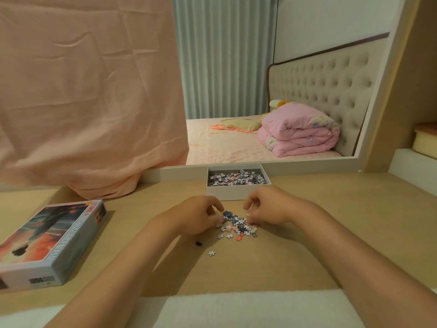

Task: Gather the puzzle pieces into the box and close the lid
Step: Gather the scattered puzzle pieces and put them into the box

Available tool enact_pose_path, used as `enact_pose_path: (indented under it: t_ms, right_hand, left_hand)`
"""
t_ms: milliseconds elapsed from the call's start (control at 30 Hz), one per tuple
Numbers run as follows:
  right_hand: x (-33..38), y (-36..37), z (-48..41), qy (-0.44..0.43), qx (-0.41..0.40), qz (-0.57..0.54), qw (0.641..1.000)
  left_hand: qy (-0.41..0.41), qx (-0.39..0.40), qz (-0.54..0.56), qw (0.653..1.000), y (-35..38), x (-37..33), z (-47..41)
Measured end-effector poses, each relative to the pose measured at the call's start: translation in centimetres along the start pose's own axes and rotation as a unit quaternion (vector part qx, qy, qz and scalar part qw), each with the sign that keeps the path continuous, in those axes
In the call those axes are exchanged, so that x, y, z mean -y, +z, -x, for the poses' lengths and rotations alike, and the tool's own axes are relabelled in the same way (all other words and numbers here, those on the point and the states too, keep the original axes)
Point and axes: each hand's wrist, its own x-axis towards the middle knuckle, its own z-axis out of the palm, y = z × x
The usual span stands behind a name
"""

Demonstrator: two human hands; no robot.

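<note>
On the table (pixel 354 204) before us, the box (pixel 237 193) sits at the far edge with puzzle pieces (pixel 236 179) in it. Just in front of it, a loose pile (pixel 238 225) lies between our left hand (pixel 201 217) and right hand (pixel 268 209). The lid (pixel 49 240) lies well to the left.

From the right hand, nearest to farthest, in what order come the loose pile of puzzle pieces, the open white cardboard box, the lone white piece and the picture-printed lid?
1. loose pile of puzzle pieces: under the fingers of the right hand.
2. open white cardboard box: just behind the hand.
3. lone white piece: toward the person, leftward.
4. picture-printed lid: far left.
</note>
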Motion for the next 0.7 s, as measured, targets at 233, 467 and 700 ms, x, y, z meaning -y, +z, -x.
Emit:
enact_pose_path:
  t_ms: [233, 467, 700]
  right_hand:
    - [2.5, 1.1, 0.6, -0.067, 0.068, 0.011, 0.995]
    - [3.0, 2.3, 0.6, -0.088, 0.044, -0.025, 0.995]
    - [0.8, -1.2, 0.9, -0.032, 0.076, -0.025, 0.996]
  left_hand:
    - [-0.078, 0.137, -0.098, 0.983, -2.2, 0.1, 3.2]
    - [0.022, 0.015, -0.076, 0.997, -0.1, -1.0, 1.6]
    - [0.023, 0.058, -0.021, 0.998, -1.4, -0.7, 2.0]
